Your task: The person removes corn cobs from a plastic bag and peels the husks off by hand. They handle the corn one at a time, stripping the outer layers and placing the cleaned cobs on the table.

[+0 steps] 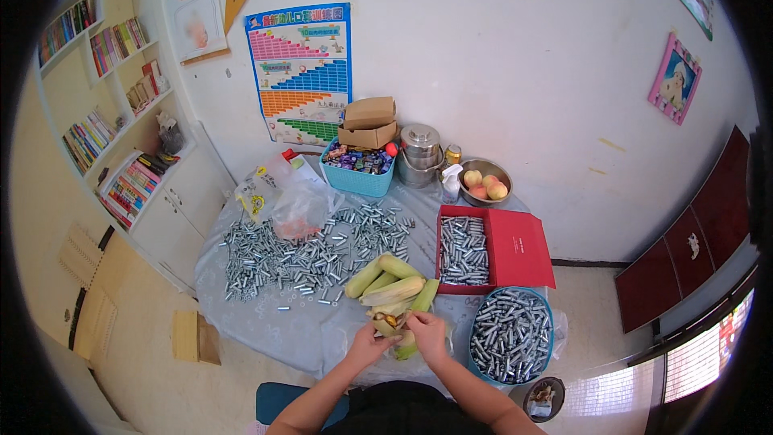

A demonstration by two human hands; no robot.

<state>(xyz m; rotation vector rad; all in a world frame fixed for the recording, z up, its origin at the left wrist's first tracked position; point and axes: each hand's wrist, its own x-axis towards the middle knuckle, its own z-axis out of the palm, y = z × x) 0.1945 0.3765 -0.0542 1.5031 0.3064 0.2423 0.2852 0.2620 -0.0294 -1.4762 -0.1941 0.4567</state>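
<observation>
On the near part of the cloth-covered table, a pile of corn ears (pixel 393 283) in pale green husks lies in front of me. My left hand (pixel 372 345) and my right hand (pixel 427 334) meet at the pile's near end. Between their closed fingers is a yellowish-brown piece, which looks like the silk end of a corn ear (pixel 387 321). The fingers partly hide it, so its full shape does not show. Under my hands a green ear sticks out toward me, on a clear plastic sheet (pixel 348 330).
Loose metal bolts (pixel 282 262) cover the table's left side, with plastic bags (pixel 298 205) behind. A red box (pixel 519 250) and a blue basket (pixel 550 330) hold more bolts at right. At the back stand a turquoise basket (pixel 358 182), a metal pot (pixel 419 169) and a peach bowl (pixel 506 179).
</observation>
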